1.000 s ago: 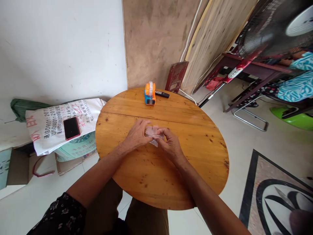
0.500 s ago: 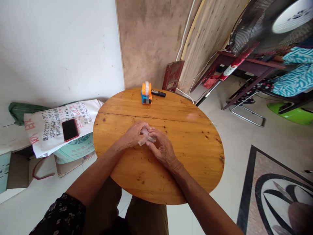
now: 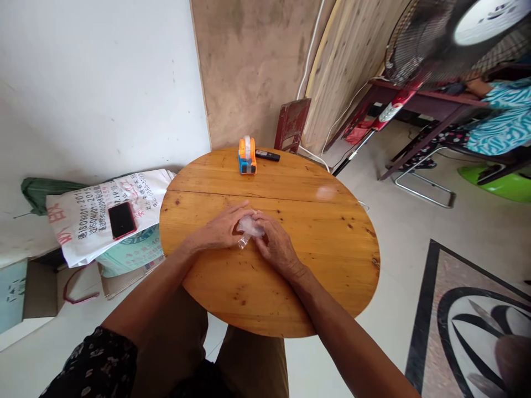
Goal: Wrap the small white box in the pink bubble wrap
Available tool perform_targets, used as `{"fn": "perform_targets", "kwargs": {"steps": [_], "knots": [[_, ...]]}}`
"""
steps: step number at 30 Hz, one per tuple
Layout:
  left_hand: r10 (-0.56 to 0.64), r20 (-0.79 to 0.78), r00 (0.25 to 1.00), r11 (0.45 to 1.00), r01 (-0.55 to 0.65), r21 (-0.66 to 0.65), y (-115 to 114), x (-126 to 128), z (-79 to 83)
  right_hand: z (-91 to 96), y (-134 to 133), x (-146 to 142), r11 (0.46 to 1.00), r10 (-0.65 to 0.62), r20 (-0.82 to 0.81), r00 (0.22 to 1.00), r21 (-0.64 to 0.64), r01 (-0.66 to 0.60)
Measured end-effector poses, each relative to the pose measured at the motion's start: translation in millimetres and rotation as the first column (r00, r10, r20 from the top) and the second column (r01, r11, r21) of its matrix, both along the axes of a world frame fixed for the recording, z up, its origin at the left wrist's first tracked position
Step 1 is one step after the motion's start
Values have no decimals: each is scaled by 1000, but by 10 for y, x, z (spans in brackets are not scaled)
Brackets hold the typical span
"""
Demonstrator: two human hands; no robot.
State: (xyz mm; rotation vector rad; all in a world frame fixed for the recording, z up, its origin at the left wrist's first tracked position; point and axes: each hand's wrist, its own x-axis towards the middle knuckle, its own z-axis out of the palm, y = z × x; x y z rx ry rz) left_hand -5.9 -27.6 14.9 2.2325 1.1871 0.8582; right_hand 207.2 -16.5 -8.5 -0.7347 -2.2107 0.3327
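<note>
A crumpled wad of clear tape sits between my two hands near the middle of the round wooden table. One short strip of it sticks out toward me. My left hand grips the wad from the left, its fingers curved over the far side and one of them fairly straight. From the right, my right hand closes on the same wad with thumb and fingers. The fingers of both hands hide part of the tape. An orange and blue tape dispenser stands at the table's far edge.
Beside the dispenser lies a black remote-like object. A phone rests on printed sacks at the left. Behind the table is a red wooden chair. A standing fan and a seated person's patterned sleeve are at the right.
My fingers have shifted around the tape, and the left hand's far finger has straightened. The tape looks more bunched up, with its loose strip turned. The camera view has moved slightly.
</note>
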Motion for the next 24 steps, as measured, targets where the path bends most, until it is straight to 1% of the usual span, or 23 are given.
{"fn": "perform_targets", "kwargs": {"steps": [2,4,6,7,8,9,11,12,13,15,17,19,20,24], "knots": [[34,59,998,999,-35,21,25,71,-102,9,8,-3,1000,-4,-28,1000,-19,3],[44,133,990,999,-48,25,39,129,-138,42,10,-3,999,-3,-82,997,-49,-1],[60,200,978,998,-59,-13,29,158,-92,96,8,6,993,-5,-152,988,-121,-13],[78,225,971,996,-66,-61,16,164,-44,128,6,14,982,-15,-191,982,-188,-22],[96,238,967,989,-65,-134,-1,166,15,160,6,23,959,-30,-229,973,-282,-37],[105,238,966,971,-48,-233,-19,169,76,190,6,33,918,-51,-265,963,-392,-59],[111,226,968,926,-19,-376,-47,185,184,231,12,47,795,-108,-335,936,-594,-121],[123,230,965,905,-15,-424,-53,201,219,241,17,49,731,-140,-362,922,-665,-150],[136,246,960,889,-9,-458,-54,223,239,244,24,46,678,-172,-381,909,-714,-171],[164,311,936,866,15,-499,-44,271,231,234,37,33,611,-228,-396,890,-769,-186],[166,403,900,846,79,-527,-26,302,180,215,49,15,570,-272,-396,877,-800,-184],[137,481,866,825,169,-539,-14,300,118,199,60,-1,552,-301,-399,866,-814,-183],[118,507,854,817,207,-539,-12,287,92,194,64,-8,553,-306,-399,864,-814,-180],[86,560,824,792,284,-540,-19,224,51,209,60,-26,594,-266,-385,884,-788,-164]]}}
